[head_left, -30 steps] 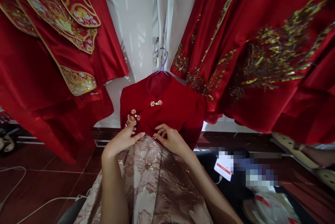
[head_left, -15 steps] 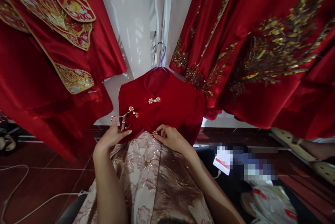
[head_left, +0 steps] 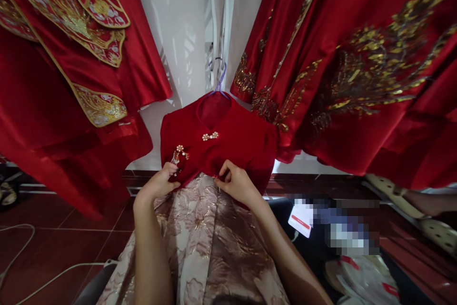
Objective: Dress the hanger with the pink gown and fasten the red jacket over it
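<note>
A small dress hangs in front of me on a purple hanger [head_left: 221,74], with a red velvet top [head_left: 235,141] and a pale pink and gold brocade skirt [head_left: 210,248]. A pearl clasp [head_left: 210,136] sits at its neck. A pearl and tassel brooch [head_left: 178,153] hangs at its left chest. My left hand [head_left: 160,182] pinches the fabric at the waist just under the brooch. My right hand [head_left: 236,182] grips the waist seam at the middle, fingers curled onto the cloth.
Red gowns with gold embroidery hang at left [head_left: 71,81] and right [head_left: 357,67] against a white wall [head_left: 182,34]. White cables [head_left: 21,257] lie on the dark red floor. A tagged pile [head_left: 303,219] and another person's arm [head_left: 424,200] are at right.
My left hand let the brooch tassel fall back and closed on the fabric under it. My right hand shifted slightly up along the waist seam.
</note>
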Action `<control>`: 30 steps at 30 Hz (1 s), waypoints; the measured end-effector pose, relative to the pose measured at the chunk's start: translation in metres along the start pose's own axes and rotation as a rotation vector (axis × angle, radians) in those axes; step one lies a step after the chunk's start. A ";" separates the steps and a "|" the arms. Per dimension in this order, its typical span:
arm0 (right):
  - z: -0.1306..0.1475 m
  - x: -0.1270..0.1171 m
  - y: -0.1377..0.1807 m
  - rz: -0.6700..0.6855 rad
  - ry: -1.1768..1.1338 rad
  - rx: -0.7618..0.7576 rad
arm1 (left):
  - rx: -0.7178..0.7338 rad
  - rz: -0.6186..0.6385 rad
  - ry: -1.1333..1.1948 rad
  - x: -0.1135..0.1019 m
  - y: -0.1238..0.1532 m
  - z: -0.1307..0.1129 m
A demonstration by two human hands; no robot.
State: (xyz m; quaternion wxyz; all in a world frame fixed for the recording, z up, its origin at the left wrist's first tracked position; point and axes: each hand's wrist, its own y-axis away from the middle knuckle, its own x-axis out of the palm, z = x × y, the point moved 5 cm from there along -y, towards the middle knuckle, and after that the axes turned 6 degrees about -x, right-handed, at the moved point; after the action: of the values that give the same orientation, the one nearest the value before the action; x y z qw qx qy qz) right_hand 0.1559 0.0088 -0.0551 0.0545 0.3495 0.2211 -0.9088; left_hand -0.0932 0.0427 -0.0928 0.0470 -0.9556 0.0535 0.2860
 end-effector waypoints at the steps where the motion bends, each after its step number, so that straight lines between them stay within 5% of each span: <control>1: 0.000 0.000 0.000 -0.005 -0.012 0.013 | 0.013 0.020 -0.023 0.003 -0.001 0.000; 12: -0.001 0.001 0.000 -0.002 -0.122 0.046 | -0.054 -0.006 -0.010 0.019 -0.025 0.029; 20: -0.004 0.004 -0.001 0.067 -0.117 0.042 | 0.003 -0.004 -0.077 0.017 -0.019 0.000; 26: -0.005 0.002 0.000 0.091 -0.108 0.022 | -0.016 0.115 -0.146 0.008 -0.007 0.001; 30: -0.007 -0.003 0.000 0.120 -0.171 0.069 | -0.018 -0.161 -0.270 -0.020 0.010 -0.028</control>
State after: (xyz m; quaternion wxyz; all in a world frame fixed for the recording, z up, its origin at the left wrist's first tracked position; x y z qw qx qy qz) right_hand 0.1621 0.0116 -0.0581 0.1154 0.2851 0.1629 -0.9375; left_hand -0.0957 0.0307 -0.0588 0.0682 -0.9100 -0.0327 0.4076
